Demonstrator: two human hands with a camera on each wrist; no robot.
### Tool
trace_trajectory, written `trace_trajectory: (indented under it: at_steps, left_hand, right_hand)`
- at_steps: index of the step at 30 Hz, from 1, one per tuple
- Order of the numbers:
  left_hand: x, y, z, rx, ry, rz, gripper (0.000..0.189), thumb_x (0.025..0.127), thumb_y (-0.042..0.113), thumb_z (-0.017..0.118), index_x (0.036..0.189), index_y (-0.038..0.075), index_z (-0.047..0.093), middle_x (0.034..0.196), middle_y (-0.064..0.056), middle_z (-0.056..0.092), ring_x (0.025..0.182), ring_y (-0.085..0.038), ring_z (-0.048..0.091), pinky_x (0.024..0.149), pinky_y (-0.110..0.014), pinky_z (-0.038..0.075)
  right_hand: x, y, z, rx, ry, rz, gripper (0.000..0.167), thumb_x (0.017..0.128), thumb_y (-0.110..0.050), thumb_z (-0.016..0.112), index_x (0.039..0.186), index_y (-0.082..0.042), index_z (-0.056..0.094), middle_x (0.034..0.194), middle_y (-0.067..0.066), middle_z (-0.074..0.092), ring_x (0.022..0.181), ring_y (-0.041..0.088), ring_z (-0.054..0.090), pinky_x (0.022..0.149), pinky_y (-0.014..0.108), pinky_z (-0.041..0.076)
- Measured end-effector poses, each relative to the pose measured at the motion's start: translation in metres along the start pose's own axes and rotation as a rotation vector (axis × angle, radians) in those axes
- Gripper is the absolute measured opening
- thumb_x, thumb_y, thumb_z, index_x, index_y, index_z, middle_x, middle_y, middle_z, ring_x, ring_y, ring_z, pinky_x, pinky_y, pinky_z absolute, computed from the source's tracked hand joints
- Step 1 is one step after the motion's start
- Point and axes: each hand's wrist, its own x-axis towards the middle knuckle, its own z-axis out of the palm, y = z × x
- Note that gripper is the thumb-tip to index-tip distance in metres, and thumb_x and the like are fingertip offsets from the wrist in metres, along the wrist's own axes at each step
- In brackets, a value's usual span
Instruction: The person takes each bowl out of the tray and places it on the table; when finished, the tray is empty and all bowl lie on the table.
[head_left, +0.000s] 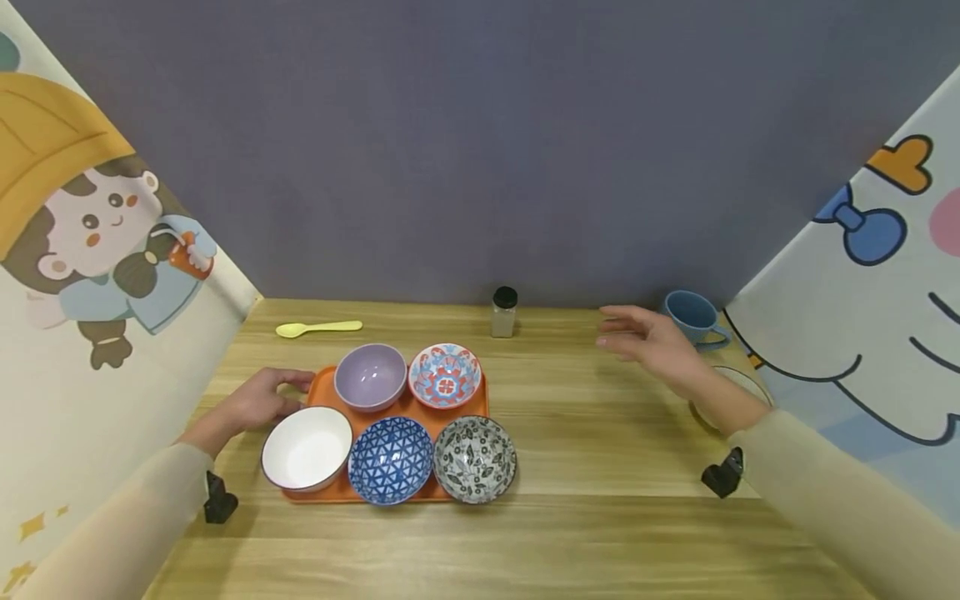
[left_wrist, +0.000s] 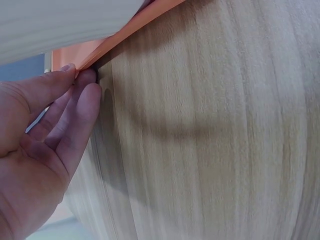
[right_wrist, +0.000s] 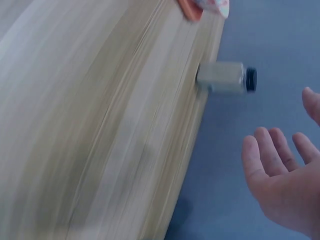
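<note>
My left hand pinches the left edge of an orange tray between thumb and fingers, as the left wrist view shows. The tray bears several bowls: a white bowl nearest that hand, a lilac bowl, a red-and-blue flowered bowl, a blue triangle-patterned bowl and a grey flowered bowl at the right corner. Over at the right, my right hand is held above the table with its fingers extended and nothing in it. A jar with a black lid stands beyond its fingertips.
A yellow spoon lies behind the tray at the back left. A blue mug stands at the back right, and a pale round dish sits partly behind my right forearm. Walls rise at the back and both sides.
</note>
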Motion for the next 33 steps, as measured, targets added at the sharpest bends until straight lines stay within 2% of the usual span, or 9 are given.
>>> trace_trajectory:
  at_steps: [3,5,12,19,24,29,33]
  left_hand:
    - [0.0,0.001,-0.001,-0.002,-0.001,-0.001,0.057,0.089,0.001,0.07,0.142,-0.009,0.054,0.125,-0.025,0.065,0.104,-0.031,0.058,0.072,-0.031,0.052]
    - [0.001,0.001,-0.002,-0.004,-0.004,0.001,0.057,0.089,0.001,0.07,0.142,-0.01,0.054,0.124,-0.025,0.065,0.102,-0.03,0.058,0.07,-0.031,0.052]
    - [0.002,0.002,-0.002,-0.011,0.003,-0.003,0.056,0.088,-0.001,0.069,0.141,-0.01,0.054,0.122,-0.024,0.066,0.095,-0.026,0.06,0.065,-0.03,0.053]
    - [0.0,0.001,0.0,-0.058,-0.005,-0.005,0.057,0.088,-0.003,0.067,0.142,-0.012,0.052,0.123,-0.027,0.065,0.086,-0.022,0.062,0.06,-0.031,0.054]
    - [-0.001,0.0,0.001,-0.085,-0.002,-0.011,0.057,0.088,-0.004,0.066,0.143,-0.012,0.051,0.124,-0.027,0.064,0.085,-0.021,0.062,0.06,-0.03,0.054]
    - [-0.002,-0.001,0.001,-0.111,-0.003,-0.025,0.058,0.089,-0.002,0.065,0.145,-0.011,0.05,0.128,-0.028,0.063,0.091,-0.022,0.061,0.063,-0.03,0.054]
    - [-0.002,-0.002,0.002,-0.169,-0.011,-0.054,0.059,0.092,0.0,0.064,0.147,-0.009,0.047,0.132,-0.029,0.06,0.097,-0.023,0.063,0.068,-0.03,0.057]
  right_hand:
    - [0.016,-0.005,0.018,0.039,-0.033,-0.019,0.068,0.096,-0.035,0.073,0.155,-0.015,0.045,0.147,0.017,0.054,0.127,0.03,0.06,0.097,0.041,0.055]
    - [0.025,-0.008,0.031,0.054,-0.053,-0.024,0.065,0.097,-0.032,0.073,0.153,-0.014,0.047,0.144,0.018,0.057,0.126,0.032,0.061,0.098,0.045,0.055]
    - [0.051,-0.015,0.077,0.123,-0.165,-0.018,0.06,0.096,-0.019,0.073,0.15,-0.007,0.049,0.139,0.025,0.057,0.119,0.035,0.065,0.098,0.053,0.055]
    - [0.067,-0.009,0.119,0.187,-0.284,0.002,0.064,0.096,-0.01,0.069,0.154,-0.003,0.042,0.143,0.034,0.049,0.115,0.04,0.065,0.096,0.058,0.054]
    - [0.075,-0.001,0.137,0.212,-0.311,-0.011,0.066,0.097,-0.007,0.068,0.155,0.001,0.037,0.144,0.035,0.048,0.114,0.044,0.066,0.094,0.06,0.054]
    - [0.082,0.007,0.148,0.241,-0.31,-0.008,0.07,0.096,-0.009,0.07,0.156,0.002,0.035,0.146,0.032,0.049,0.115,0.046,0.066,0.092,0.059,0.055]
    - [0.084,0.009,0.154,0.276,-0.305,0.015,0.072,0.096,-0.01,0.07,0.157,0.001,0.034,0.148,0.03,0.049,0.116,0.046,0.066,0.092,0.058,0.056]
